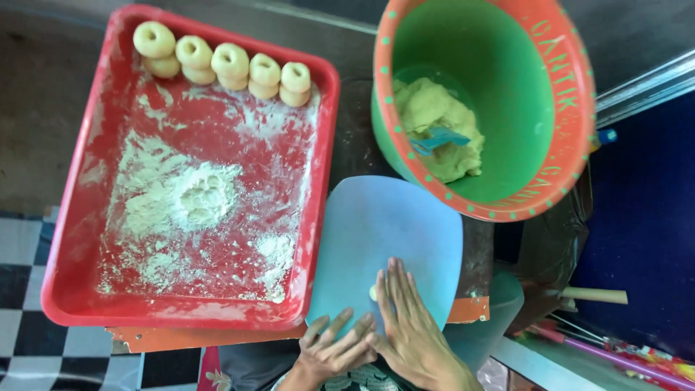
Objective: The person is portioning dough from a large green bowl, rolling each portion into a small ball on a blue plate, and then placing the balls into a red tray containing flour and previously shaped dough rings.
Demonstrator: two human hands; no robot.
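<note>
My right hand (407, 318) lies flat, fingers stretched, on a pale blue board (387, 224), pressing a small piece of dough (373, 292) that peeks out at its left edge. My left hand (331, 349) rests with fingers apart at the board's near edge, touching the right hand. A red tray (72, 217) to the left holds a mound of flour (197, 194) and a row of ring-shaped dough pieces (230, 64) along its far side.
A green basin with an orange rim (507, 101) stands behind the board, holding a lump of dough (434, 127) with a blue scraper (438, 139) stuck in it. Checkered floor shows at lower left. A wooden stick (594, 295) lies at right.
</note>
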